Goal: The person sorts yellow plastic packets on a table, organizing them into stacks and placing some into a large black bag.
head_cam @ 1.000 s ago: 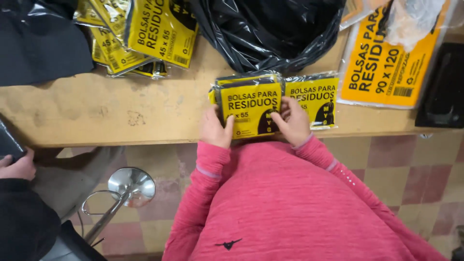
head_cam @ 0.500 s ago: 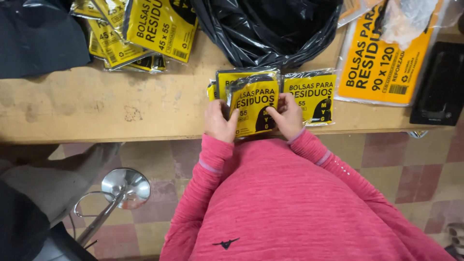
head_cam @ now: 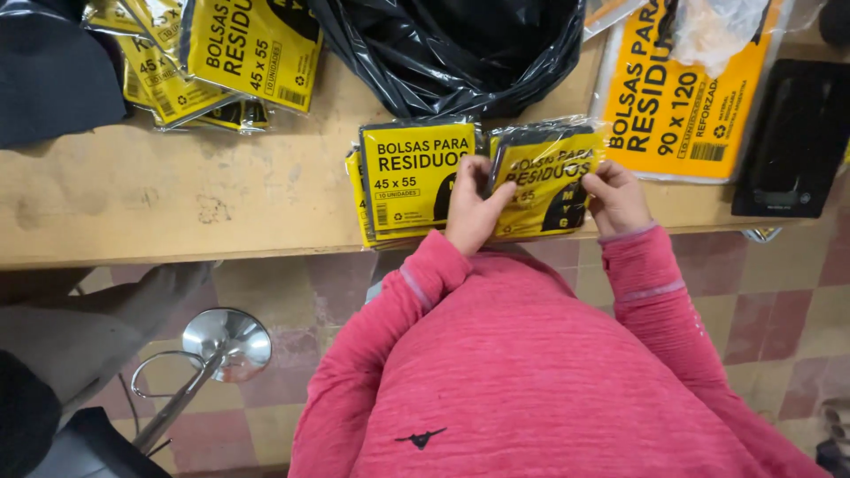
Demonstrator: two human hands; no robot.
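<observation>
Nearest to me are my pink sleeves [head_cam: 496, 354], running up from my chest to the edge of the wooden table [head_cam: 177, 212]. Below the edge, on the left, a metal stool [head_cam: 226, 341] stands on the checkered floor [head_cam: 779, 292].

My left hand [head_cam: 474, 208] is closed on the left edge of a yellow pack [head_cam: 544, 181] wrapped in clear plastic, thumb on top and fingers curled beneath. My right hand [head_cam: 615, 196] grips the same pack at its right edge, fingers pinched on the wrapper. The pack lies at the near edge of the table, just in front of me, a little tilted.

Touching it on the left is a stack [head_cam: 412, 181] of the same yellow packs, lying flat, its bottom edge at the table's rim.

Farther back, a crumpled black bag [head_cam: 452, 49] spreads across the middle of the table, just behind both. To its right lies a big orange pack [head_cam: 673, 106] with a clear plastic wad [head_cam: 722, 31] on top, and beside that a flat black scale [head_cam: 788, 142]. At far left, a loose heap of yellow packs [head_cam: 221, 53] sits beside a dark cloth [head_cam: 53, 75].
</observation>
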